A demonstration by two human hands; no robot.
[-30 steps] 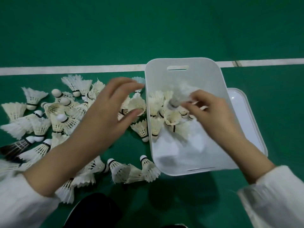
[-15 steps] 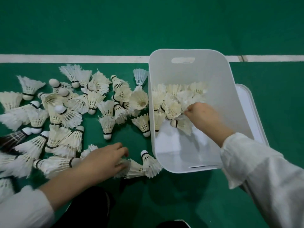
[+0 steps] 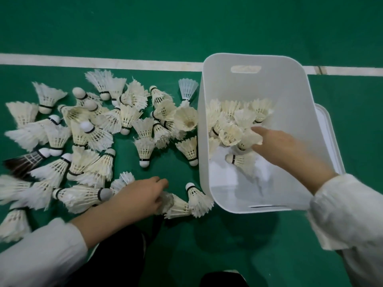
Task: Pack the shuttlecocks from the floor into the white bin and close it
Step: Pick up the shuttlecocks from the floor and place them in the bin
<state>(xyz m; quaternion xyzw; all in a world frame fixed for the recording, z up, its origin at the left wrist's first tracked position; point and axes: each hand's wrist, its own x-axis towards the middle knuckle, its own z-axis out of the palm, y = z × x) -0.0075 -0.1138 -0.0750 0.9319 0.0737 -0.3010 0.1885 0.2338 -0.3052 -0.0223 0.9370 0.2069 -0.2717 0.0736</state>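
Dozens of shuttlecocks (image 3: 87, 133) lie left of the white bin (image 3: 290, 96), our nearer left hand (image 3: 143, 193) gripping one shuttlecock (image 3: 170, 204) at its corner; whether our right hand (image 3: 275, 141) inside holds any, we cannot tell

Loose white long sleeves cover both arms. The left sleeve (image 3: 39, 253), at the lower left of the frame, is smooth. The right sleeve (image 3: 350, 220), at the lower right, bunches into a wrinkled cuff. The left hand (image 3: 141, 195) and right hand (image 3: 277, 141) are bare. Dark trousers (image 3: 116, 257) show at bottom centre.
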